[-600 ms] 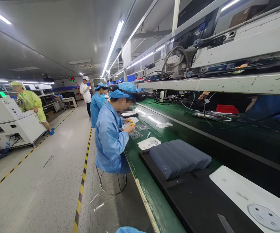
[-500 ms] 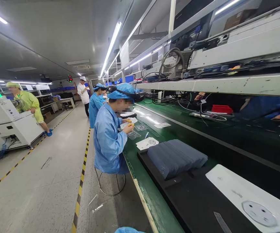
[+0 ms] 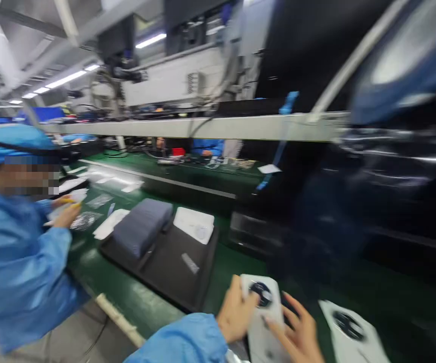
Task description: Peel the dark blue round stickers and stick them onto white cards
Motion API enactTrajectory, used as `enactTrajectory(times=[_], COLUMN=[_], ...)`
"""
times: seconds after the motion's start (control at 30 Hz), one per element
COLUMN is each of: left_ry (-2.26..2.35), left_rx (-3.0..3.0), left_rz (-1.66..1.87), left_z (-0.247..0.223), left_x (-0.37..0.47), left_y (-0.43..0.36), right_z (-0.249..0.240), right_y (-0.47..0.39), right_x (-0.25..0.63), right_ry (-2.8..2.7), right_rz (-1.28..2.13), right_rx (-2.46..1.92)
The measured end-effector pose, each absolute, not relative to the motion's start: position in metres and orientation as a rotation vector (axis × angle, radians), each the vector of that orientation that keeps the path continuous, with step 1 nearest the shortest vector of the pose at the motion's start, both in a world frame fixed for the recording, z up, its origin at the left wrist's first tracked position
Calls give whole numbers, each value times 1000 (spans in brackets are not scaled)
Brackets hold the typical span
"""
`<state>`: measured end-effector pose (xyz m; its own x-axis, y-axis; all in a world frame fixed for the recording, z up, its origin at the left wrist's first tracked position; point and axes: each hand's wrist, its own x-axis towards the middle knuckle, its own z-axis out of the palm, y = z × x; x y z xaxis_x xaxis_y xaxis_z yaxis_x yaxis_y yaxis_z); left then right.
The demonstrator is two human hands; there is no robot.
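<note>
A white phone back panel (image 3: 263, 325) with a round dark camera area tilts up at the lower middle. My left hand (image 3: 236, 310) grips its left edge, the thumb lying on the front by the dark circle. At the right edge my right hand (image 3: 299, 327) has its fingers closed around the panel, one finger across the front. Something dark shows behind the panel near these fingers, too blurred to name. A second white panel (image 3: 357, 333) with a dark circle lies on the green bench to the right.
A black tray (image 3: 170, 272) on the green bench (image 3: 127, 297) holds a stack of dark blue-grey sheets (image 3: 142, 227), a white panel (image 3: 194, 224) and a clear strip (image 3: 190, 263). To the left sits a co-worker in blue (image 3: 17, 262). A shelf rail (image 3: 187, 128) runs above.
The view has swung right and down, with motion blur. Both my hands and the panel between them have come into view. The tray now appears farther left.
</note>
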<state>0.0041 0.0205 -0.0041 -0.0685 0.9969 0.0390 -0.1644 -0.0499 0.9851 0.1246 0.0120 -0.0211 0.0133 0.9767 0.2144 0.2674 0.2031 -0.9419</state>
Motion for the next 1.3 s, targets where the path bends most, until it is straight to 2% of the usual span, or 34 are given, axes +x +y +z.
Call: enactTrajectory(times=[0.07, 0.2, 0.4, 0.53, 0.7, 0.8, 0.97, 1.17, 1.3], left_ry=[1117, 1185, 1339, 1665, 2071, 2070, 2004, 1962, 1940], left_rx=[1047, 1144, 1393, 1626, 2103, 2297, 2567, 2753, 2799], left_rz=[1366, 1194, 1110, 964, 714, 658, 544, 715, 920], left_z=[-6, 2, 58, 83, 70, 60, 47, 29, 24], left_x=[4, -1, -41, -91, -147, -172, -202, -215, -216], left_y=[30, 30, 17, 28, 86, 123, 156, 158, 154], right_z=[-24, -20, -9, -27, -55, -57, -34, -29, -45], right_y=[9, 3, 12, 36, 44, 41, 33, 23, 24], right_x=[123, 118, 176, 229, 244, 235, 214, 195, 195], right_ry=[-1510, -1678, -1404, -1398, -1609, -1587, -1496, -2058, -2319], right_rz=[942, 600, 167, 143, 204, 38, -120, -136, 130], right_rx=[-1184, -1468, -1585, -1839, -1908, -1846, -1532, -1114, -1168])
